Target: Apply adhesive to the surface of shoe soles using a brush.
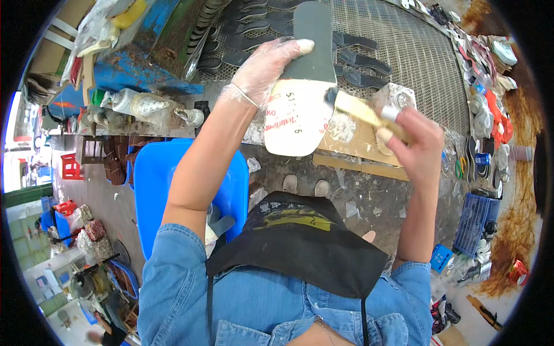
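My left hand [262, 66], in a clear plastic glove with a band round the wrist, grips an insole [303, 115] at its left edge, thumb on top. The insole is dark grey at one end and cream with printed marks at the other. Between the fingers of my right hand [418, 135] is a flat wooden-handled brush [356, 107]. White coverings show on two of those fingertips. The brush's dark bristles meet the right edge of the cream part. Beneath the brush lies a glue-stained cardboard surface [366, 143].
Dark insole pieces [363, 60] lie in rows on a mesh belt [430, 55] at the back. A crusted white container [399, 92] stands beyond my right hand. To my left are a blue tub [151, 179] and glue bottles [153, 108]; to my right, a blue crate [474, 226].
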`<control>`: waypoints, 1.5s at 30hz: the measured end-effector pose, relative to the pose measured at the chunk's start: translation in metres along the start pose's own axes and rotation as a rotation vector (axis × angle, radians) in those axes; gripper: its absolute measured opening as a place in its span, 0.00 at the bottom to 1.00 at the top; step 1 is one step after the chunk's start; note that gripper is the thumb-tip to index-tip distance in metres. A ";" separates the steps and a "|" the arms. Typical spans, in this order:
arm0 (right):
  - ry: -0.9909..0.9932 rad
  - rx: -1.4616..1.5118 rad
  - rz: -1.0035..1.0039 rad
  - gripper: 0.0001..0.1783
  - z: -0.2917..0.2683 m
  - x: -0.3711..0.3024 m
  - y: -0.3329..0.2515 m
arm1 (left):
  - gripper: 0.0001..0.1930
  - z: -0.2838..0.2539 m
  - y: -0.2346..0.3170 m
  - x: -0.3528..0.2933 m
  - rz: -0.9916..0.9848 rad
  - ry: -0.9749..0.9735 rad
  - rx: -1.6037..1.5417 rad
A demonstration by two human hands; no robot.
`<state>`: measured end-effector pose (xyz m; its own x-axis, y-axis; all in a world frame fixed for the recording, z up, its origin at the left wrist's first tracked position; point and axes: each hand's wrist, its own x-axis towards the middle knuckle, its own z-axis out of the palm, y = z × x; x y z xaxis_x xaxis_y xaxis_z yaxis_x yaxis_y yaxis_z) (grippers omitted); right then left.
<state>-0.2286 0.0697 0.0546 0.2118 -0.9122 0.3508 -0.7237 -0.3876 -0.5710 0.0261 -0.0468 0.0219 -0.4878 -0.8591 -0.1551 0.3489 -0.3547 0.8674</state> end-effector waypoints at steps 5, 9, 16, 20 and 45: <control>-0.006 0.018 -0.027 0.16 0.018 -0.040 -0.013 | 0.16 -0.014 -0.013 0.008 0.010 -0.010 -0.276; 0.012 0.255 0.078 0.15 0.011 -0.036 -0.003 | 0.18 -0.017 -0.029 0.007 0.059 -0.040 -0.289; 0.323 0.136 0.154 0.13 0.019 0.004 -0.027 | 0.23 -0.005 -0.052 -0.001 0.079 -0.121 -0.319; 0.363 0.024 0.129 0.15 0.034 -0.008 -0.004 | 0.27 -0.001 -0.051 -0.008 0.123 -0.138 -0.321; 0.287 0.013 0.098 0.17 0.025 -0.013 0.005 | 0.23 0.008 -0.023 -0.018 0.017 0.062 0.067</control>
<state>-0.2185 0.0760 0.0281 -0.0539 -0.8713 0.4878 -0.7225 -0.3032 -0.6213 0.0200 -0.0199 0.0086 -0.4311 -0.8868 -0.1668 0.3014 -0.3158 0.8997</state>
